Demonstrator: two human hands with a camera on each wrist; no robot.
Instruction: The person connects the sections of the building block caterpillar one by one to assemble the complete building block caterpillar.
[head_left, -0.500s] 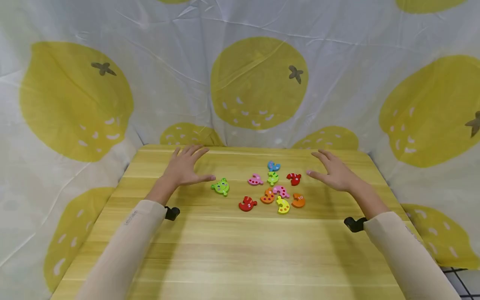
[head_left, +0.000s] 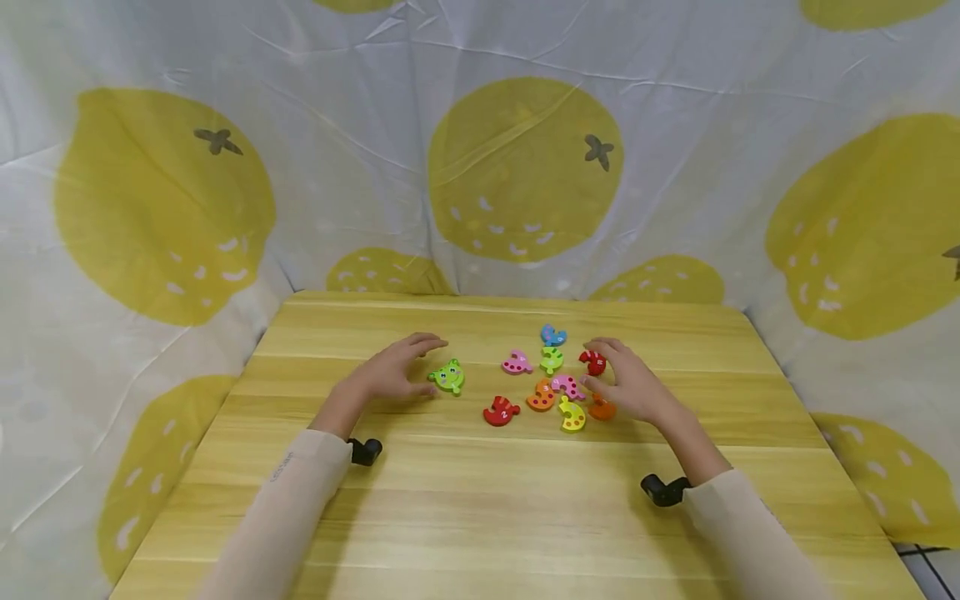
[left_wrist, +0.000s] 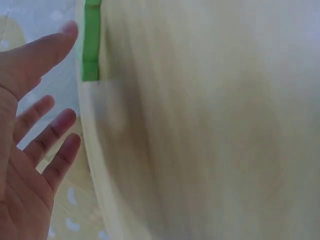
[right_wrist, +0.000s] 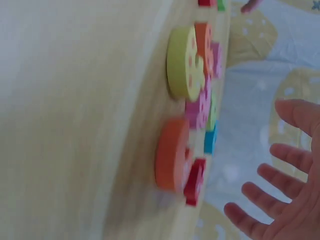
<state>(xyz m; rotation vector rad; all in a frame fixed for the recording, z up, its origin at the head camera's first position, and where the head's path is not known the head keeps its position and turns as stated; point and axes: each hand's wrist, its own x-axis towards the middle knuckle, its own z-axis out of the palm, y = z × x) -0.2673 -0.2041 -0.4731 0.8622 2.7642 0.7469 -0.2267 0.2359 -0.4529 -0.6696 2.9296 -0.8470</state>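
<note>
Ten small painted puzzle pieces are lying on a wood-grain table (head_left: pixel 480 517). Left of the yellow dotted crescent piece (head_left: pixel 572 422), a red striped curved piece (head_left: pixel 498 412) is resting; farther left and beyond it, a green animal-head piece (head_left: pixel 449 377) is lying just beside the left hand (head_left: pixel 386 373), whose fingers are bending loosely and gripping nothing. Right of the yellow piece, the right hand (head_left: pixel 630 385) is hovering with fingers apart, gripping nothing, and is partly hiding an orange crescent piece (head_left: pixel 600 409) and a second red striped piece (head_left: pixel 593 363) in the head view. Just beyond the yellow piece, an orange dotted piece (head_left: pixel 540 397) and a pink dotted piece (head_left: pixel 567 386) are crowding close; farther beyond, a light-green striped piece (head_left: pixel 551 359), a blue curved piece (head_left: pixel 552 337) and another pink piece (head_left: pixel 516 363) are lying. Well beyond it, a white lemon-print cloth (head_left: pixel 360 150) is hanging.
</note>
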